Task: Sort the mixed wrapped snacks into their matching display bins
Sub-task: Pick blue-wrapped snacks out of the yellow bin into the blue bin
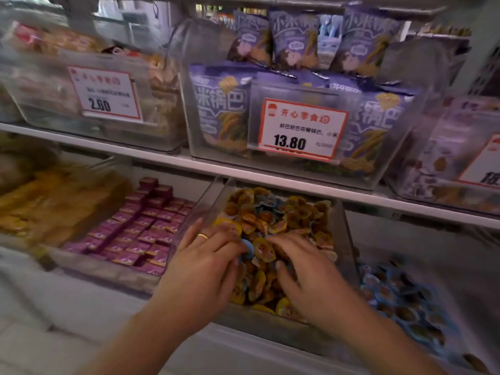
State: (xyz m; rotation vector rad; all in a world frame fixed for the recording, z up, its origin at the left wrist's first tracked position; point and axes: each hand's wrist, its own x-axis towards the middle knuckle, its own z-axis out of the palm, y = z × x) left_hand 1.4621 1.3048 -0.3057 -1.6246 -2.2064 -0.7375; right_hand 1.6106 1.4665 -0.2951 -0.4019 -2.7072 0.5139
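Observation:
A clear bin [342, 231] on the lower shelf holds a heap of small round yellow-wrapped snacks [273, 220] with a few blue-wrapped ones mixed in. Both my hands are down in this heap. My left hand [205, 255], with a ring on one finger, pinches a blue-wrapped snack [247, 249] between thumb and fingers. My right hand [300, 263] lies on the yellow snacks with its fingers curled into the pile; what it holds is hidden. To the right, another bin holds the blue-wrapped snacks [400, 296].
Left of the yellow bin sits a bin of purple-wrapped squares [140, 228], then a bin of yellow packets [40, 207]. The upper shelf [167, 158] carries clear bins of purple snack bags [221, 112] with price cards 13.80 and 2.60.

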